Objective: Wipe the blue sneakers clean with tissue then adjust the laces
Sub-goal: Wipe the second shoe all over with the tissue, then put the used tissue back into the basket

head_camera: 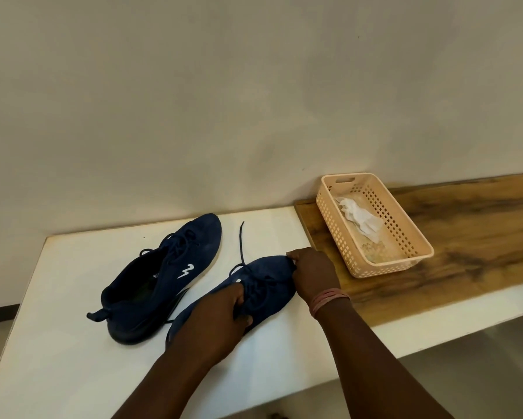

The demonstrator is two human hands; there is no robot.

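Two dark blue sneakers lie on the white table [72, 343]. The left sneaker [160, 279] rests alone with its white logo showing, toe pointing away. The right sneaker [266, 282] lies under both my hands. My left hand [221, 322] grips its tongue and lace area near the opening. My right hand [313, 275] pinches the fabric at its toe. One loose lace end [241, 240] trails away across the table. A crumpled white tissue [360, 217] lies inside the peach basket [417, 237] at the right.
The basket stands on a wooden board [481, 237] that adjoins the white table on the right. A plain wall runs right behind both. The table's front edge drops off below my forearms.
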